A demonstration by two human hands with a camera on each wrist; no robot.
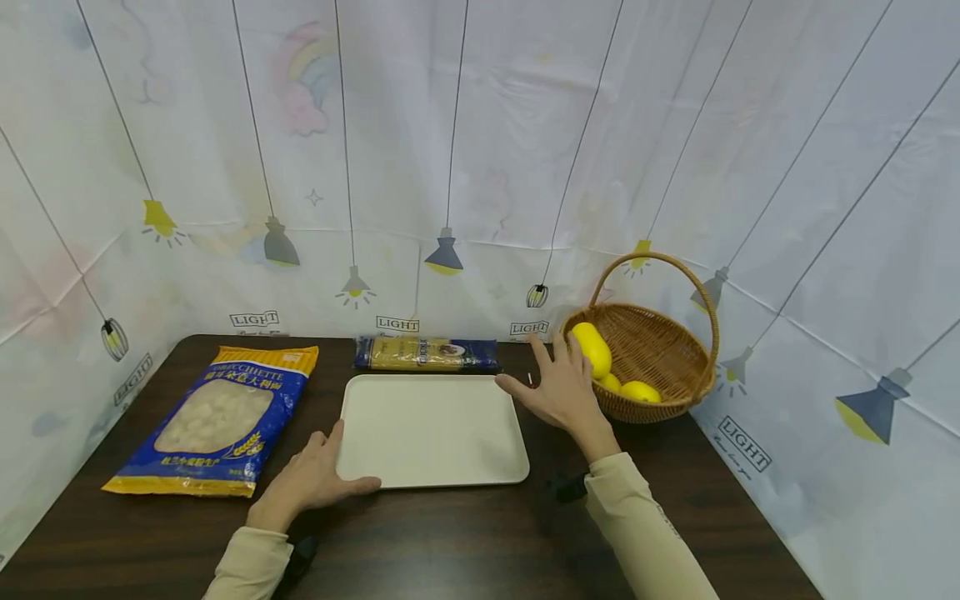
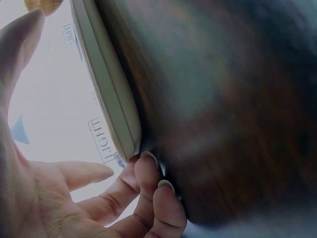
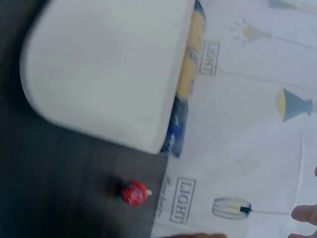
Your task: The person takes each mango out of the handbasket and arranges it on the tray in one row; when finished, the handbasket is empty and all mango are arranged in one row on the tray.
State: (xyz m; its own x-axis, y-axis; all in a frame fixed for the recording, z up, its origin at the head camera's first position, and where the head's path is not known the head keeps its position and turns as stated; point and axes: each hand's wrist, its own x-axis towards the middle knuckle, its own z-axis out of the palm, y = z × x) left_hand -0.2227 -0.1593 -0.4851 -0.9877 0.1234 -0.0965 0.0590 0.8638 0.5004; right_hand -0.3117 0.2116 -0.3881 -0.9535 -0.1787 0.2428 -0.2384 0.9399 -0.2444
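Note:
A white rectangular tray [image 1: 431, 429] lies on the dark table. My left hand [image 1: 307, 475] is at its left side, fingertips at the left edge and the thumb spread along the near edge. In the left wrist view, bent fingers [image 2: 147, 171] meet the tray's corner, the thumb well apart. Between the tray and the wicker basket [image 1: 656, 337], my right hand [image 1: 562, 387] hovers with spread fingers and holds nothing. Below it on the table is a small round red wrapped sweet [image 3: 133, 193] with a white tip, mostly hidden by that hand in the head view.
Several yellow fruits [image 1: 592, 350] sit in the basket, which has a tall handle. A blue and yellow bag of orecchiette pasta [image 1: 213, 421] lies at the left. Behind the tray is a long pasta packet [image 1: 423, 353]. A printed curtain [image 1: 495, 150] hangs along the table's back edge.

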